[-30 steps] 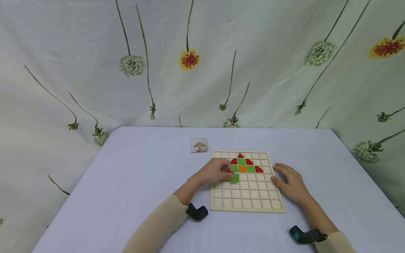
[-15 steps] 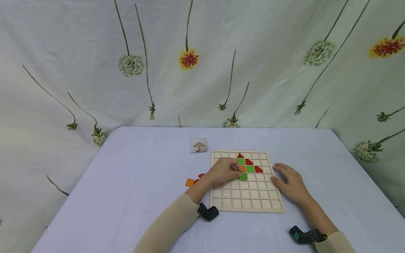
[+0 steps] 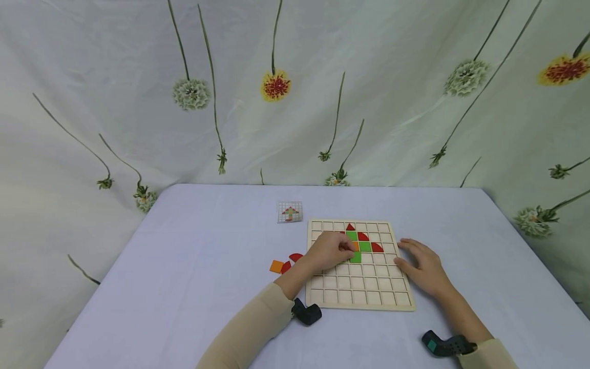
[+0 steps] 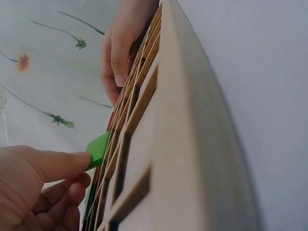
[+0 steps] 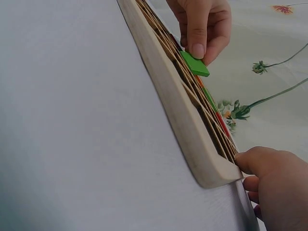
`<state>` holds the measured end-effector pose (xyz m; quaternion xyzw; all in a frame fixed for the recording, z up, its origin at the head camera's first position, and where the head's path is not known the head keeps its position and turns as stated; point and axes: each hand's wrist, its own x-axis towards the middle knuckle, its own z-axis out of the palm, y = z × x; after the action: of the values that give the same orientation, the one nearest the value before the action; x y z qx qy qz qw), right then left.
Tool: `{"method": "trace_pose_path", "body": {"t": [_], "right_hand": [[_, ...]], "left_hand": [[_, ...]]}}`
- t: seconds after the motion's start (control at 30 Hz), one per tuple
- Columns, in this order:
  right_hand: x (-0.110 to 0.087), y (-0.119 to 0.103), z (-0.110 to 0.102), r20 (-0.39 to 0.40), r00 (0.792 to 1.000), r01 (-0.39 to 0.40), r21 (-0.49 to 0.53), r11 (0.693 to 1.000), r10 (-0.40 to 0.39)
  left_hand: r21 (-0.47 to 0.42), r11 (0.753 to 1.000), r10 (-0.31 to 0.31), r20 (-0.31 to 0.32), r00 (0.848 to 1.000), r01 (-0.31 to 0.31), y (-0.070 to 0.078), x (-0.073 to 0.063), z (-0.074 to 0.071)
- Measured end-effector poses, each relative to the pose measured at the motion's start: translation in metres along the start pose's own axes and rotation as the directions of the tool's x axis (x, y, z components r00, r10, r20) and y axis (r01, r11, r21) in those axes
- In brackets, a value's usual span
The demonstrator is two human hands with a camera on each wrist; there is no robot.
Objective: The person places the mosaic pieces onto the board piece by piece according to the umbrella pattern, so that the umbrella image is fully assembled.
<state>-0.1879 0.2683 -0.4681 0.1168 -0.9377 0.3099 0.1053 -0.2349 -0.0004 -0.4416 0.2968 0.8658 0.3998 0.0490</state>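
Observation:
My left hand (image 3: 328,251) pinches a green square tile (image 3: 355,257) between thumb and fingers, just above the wooden grid board (image 3: 359,302). In the left wrist view the green tile (image 4: 97,149) is tilted at the board's slots; the right wrist view shows the tile (image 5: 196,64) under the thumb tip. At the board's right edge rests my right hand (image 3: 425,267), fingers relaxed and thumb touching the rim. Set in the board are a red triangle (image 3: 350,226), green squares (image 3: 365,246), red quarter-round tiles (image 3: 377,247) and an orange square, partly hidden by my left hand.
Left of the board lie loose tiles: an orange square (image 3: 276,266) and red rounded tiles (image 3: 295,257), near my left forearm. A small pattern card (image 3: 290,211) with a coloured arrow-like figure lies behind the board. Flowered cloth (image 3: 396,102) hangs behind the white table (image 3: 184,246).
My left hand has moved right across the board with the green tile, uncovering the loose tiles on the table. The right hand has stayed at the board's edge.

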Motion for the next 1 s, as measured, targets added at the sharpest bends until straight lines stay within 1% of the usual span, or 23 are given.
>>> {"method": "trace_pose_path", "body": {"t": [0.17,0.27,0.33,0.43,0.53,0.6,0.73,0.87,1.0], "right_hand": [[0.000,0.000,-0.001,0.002,1.000,0.001,0.005,1.000,-0.001],[0.000,0.000,-0.001,0.000,1.000,0.004,0.005,1.000,-0.004],[0.001,0.000,-0.001,-0.001,1.000,0.004,0.005,1.000,-0.004],[0.001,0.000,-0.001,0.001,1.000,0.002,0.003,1.000,-0.002],[0.001,-0.001,-0.001,0.001,1.000,-0.001,0.001,1.000,0.001],[0.001,-0.001,-0.001,0.000,1.000,0.000,-0.001,1.000,0.000],[0.001,-0.001,-0.001,-0.004,1.000,0.006,-0.001,1.000,-0.006],[0.001,0.000,-0.002,-0.006,1.000,0.006,0.006,1.000,-0.006],[0.001,0.000,-0.001,-0.005,1.000,0.007,0.005,1.000,-0.007]], "left_hand": [[0.138,0.990,0.029,-0.009,1.000,-0.027,0.004,0.001,-0.001],[0.174,0.984,0.042,0.000,0.999,-0.042,0.006,0.000,-0.001],[0.164,0.986,0.039,0.007,0.999,-0.040,0.006,0.000,-0.001],[0.132,0.991,0.015,0.014,1.000,-0.016,0.004,-0.003,-0.003],[0.106,0.994,-0.009,0.009,1.000,0.008,0.003,-0.007,-0.006],[0.097,0.995,-0.013,0.001,1.000,0.013,0.002,-0.010,-0.010],[0.089,0.996,-0.009,-0.010,1.000,0.010,-0.001,-0.019,-0.017],[0.086,0.996,-0.010,-0.006,1.000,0.010,-0.003,-0.029,-0.026],[0.094,0.995,-0.039,-0.001,0.999,0.039,-0.009,-0.039,-0.035]]}}
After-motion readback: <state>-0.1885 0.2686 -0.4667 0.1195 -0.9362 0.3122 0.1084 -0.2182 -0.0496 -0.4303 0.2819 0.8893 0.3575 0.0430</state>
